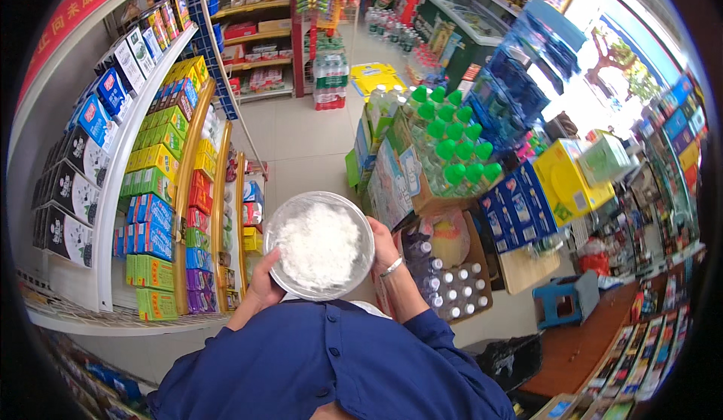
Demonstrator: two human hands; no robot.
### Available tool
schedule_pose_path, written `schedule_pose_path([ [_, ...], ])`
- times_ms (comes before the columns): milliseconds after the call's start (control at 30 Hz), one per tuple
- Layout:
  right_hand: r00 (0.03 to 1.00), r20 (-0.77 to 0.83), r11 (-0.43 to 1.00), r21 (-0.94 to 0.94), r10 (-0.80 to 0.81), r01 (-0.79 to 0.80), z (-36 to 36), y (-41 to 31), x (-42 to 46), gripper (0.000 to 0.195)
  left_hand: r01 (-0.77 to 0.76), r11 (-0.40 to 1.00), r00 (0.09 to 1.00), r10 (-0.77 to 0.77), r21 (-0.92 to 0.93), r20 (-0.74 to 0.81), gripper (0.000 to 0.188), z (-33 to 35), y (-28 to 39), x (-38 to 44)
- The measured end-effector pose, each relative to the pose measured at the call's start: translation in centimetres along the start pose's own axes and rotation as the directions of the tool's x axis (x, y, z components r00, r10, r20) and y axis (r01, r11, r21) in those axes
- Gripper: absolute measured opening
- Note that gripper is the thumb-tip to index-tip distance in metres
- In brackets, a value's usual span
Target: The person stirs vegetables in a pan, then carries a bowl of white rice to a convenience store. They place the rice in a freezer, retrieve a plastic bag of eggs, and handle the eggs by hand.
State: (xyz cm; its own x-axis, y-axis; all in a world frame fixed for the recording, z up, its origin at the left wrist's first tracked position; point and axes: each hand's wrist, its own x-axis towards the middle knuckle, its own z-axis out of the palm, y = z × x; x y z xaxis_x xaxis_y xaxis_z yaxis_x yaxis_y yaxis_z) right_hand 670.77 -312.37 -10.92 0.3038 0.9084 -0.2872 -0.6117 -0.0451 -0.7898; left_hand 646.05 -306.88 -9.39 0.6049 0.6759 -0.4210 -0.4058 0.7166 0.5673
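A round metal bowl (319, 245) full of a white, flaky or grainy substance is held level in front of my body. Its top looks covered with clear plastic wrap. My left hand (265, 279) grips the bowl's lower left side, with the thumb on the rim. On the right side my right hand (384, 245) holds the rim; a silver bracelet (391, 267) is on that wrist. The fingers under the bowl are hidden.
Shelves with boxed goods (152, 233) stand close on the left. To the right are green-capped bottles (454, 138), a carton of white-capped bottles (463, 287) and a blue plastic stool (565, 298). A tiled aisle (305, 149) runs ahead, with shrink-wrapped bottles (331, 78) on the floor.
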Motion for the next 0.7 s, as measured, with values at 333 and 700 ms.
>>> schedule_pose_path([
  [333, 0.966, 0.206, 0.933, 0.291, 0.156, -0.213, 0.4, -1.0, 20.0, 0.014, -0.106, 0.984, 0.994, 0.105, -0.145, -0.018, 0.065, -2.0, 6.5, 13.3],
  [700, 0.799, 0.56, 0.636, 0.538, 0.221, -0.553, 5.8, -3.2, 43.6, 0.041, -0.13, 0.99, 0.991, 0.13, 0.057, -0.01, 0.072, -0.5, 23.1, 33.5],
])
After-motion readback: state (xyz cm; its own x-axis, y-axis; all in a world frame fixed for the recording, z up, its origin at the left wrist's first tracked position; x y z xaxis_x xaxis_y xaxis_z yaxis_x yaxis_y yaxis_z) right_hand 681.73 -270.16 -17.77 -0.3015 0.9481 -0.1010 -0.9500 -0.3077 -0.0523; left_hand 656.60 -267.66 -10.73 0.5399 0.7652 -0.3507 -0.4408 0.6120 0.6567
